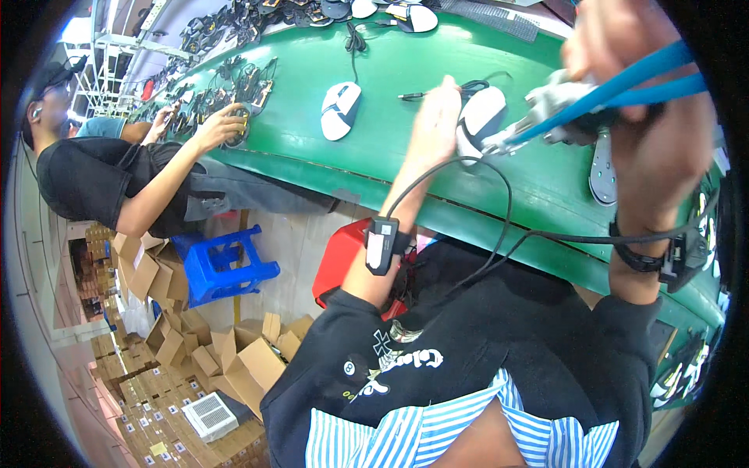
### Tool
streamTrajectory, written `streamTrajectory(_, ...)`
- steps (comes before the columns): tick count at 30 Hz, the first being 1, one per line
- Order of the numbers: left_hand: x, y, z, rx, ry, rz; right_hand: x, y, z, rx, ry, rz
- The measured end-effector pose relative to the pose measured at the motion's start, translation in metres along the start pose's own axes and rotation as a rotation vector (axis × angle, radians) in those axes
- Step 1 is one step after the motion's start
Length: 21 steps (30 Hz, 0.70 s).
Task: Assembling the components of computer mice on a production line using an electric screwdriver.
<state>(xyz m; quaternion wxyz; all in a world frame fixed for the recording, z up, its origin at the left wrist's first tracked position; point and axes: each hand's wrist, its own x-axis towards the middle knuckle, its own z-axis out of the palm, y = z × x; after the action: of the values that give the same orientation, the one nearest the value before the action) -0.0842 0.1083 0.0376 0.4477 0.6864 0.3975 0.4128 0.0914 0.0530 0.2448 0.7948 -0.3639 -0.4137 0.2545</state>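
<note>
On the green work surface (pixel 398 156), my left hand (pixel 438 113) is closed against the left side of a white and black computer mouse (pixel 482 113). The mouse's dark cable (pixel 472 84) lies bunched behind it. My right hand (pixel 624 54), blurred by motion, is raised at the upper right around a silver tool with long blue bands (pixel 546 113). That tool slants down to the left, its silver tip beside the near end of the mouse. Another white and black wired mouse (pixel 340 111) sits further left. A dark grey mouse shell (pixel 603 170) lies below my right hand.
Many mouse parts (pixel 234 39) and cables line the far edge. At the left, a co-worker's hand (pixel 225 125) handles dark parts. A black cord (pixel 511 195) loops between my wrist devices. A blue stool (pixel 226 265), red bin (pixel 339 261) and cardboard boxes (pixel 250 359) stand below.
</note>
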Motion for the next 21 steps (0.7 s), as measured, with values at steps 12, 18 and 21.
streamTrajectory(12,0.045,-0.024,-0.172,0.961,-0.187,-0.132,-0.008,-0.018,-0.012,-0.110,-0.160,0.035)
streamTrajectory(18,0.017,0.010,-0.090,-0.791,-0.158,-0.406,0.007,0.001,0.015,0.057,-0.228,-0.110)
streamTrajectory(21,-0.008,0.000,-0.061,-1.267,-0.102,-0.488,0.011,0.008,0.046,0.182,-0.330,-0.035)
